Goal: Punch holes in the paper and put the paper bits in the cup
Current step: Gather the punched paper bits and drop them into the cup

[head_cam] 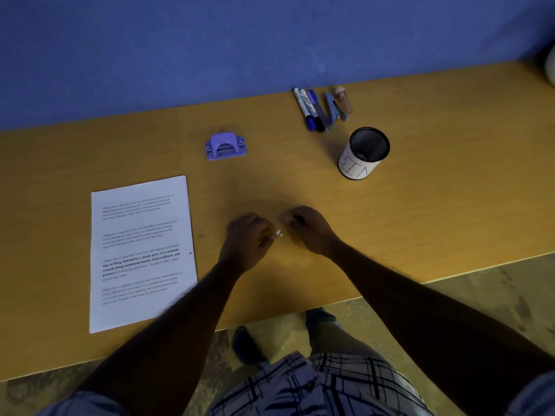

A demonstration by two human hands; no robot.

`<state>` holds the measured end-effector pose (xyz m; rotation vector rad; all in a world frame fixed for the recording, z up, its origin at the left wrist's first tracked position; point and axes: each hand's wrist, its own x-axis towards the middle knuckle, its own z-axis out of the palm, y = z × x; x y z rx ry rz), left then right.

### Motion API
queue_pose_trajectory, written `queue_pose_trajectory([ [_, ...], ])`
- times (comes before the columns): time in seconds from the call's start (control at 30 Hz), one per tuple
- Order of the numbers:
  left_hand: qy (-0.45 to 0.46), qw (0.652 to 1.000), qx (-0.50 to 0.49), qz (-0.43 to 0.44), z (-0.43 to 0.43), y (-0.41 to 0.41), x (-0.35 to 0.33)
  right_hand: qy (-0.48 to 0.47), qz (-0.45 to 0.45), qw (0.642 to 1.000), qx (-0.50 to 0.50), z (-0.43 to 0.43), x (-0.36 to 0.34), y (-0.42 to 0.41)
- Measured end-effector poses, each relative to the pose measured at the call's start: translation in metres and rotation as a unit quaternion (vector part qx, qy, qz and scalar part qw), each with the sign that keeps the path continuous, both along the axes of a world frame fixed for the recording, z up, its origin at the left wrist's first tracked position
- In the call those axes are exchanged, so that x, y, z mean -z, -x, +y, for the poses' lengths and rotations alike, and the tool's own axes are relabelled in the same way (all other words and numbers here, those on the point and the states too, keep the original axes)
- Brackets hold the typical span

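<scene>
A printed white paper sheet [141, 253] lies flat at the left of the wooden table [435, 205], with a small punched hole at its right edge. A purple hole punch [225, 146] stands behind it. The black mesh cup [364, 153], wrapped in a white label, stands at the right. Two tiny white paper bits [279, 233] lie on the table between my hands. My left hand [249, 240] rests just left of them, fingers curled towards them. My right hand [309, 229] is just right of them with fingertips pinched; whether it holds a bit is unclear.
Several markers [307, 111], a stapler [335, 111] and a small bottle [344, 99] lie at the back of the table, by the blue wall. The table's front edge runs diagonally near my legs.
</scene>
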<state>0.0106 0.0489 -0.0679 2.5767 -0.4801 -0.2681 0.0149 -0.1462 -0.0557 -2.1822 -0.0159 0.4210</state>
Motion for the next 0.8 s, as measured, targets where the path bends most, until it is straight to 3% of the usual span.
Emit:
queue_pose_trajectory([
  [0.23, -0.026, 0.998, -0.056, -0.015, -0.016, 0.001, 0.005, -0.055, 0.040, 0.997, 0.047, -0.012, -0.002, 0.007],
  [0.53, 0.008, 0.988, -0.154, -0.004, -0.028, 0.013, 0.012, -0.053, 0.044, 0.996, 0.049, -0.018, -0.002, 0.009],
  [0.8, -0.029, 0.995, -0.098, -0.005, -0.027, 0.012, 0.013, -0.047, 0.051, 0.996, 0.048, -0.024, -0.004, 0.010],
])
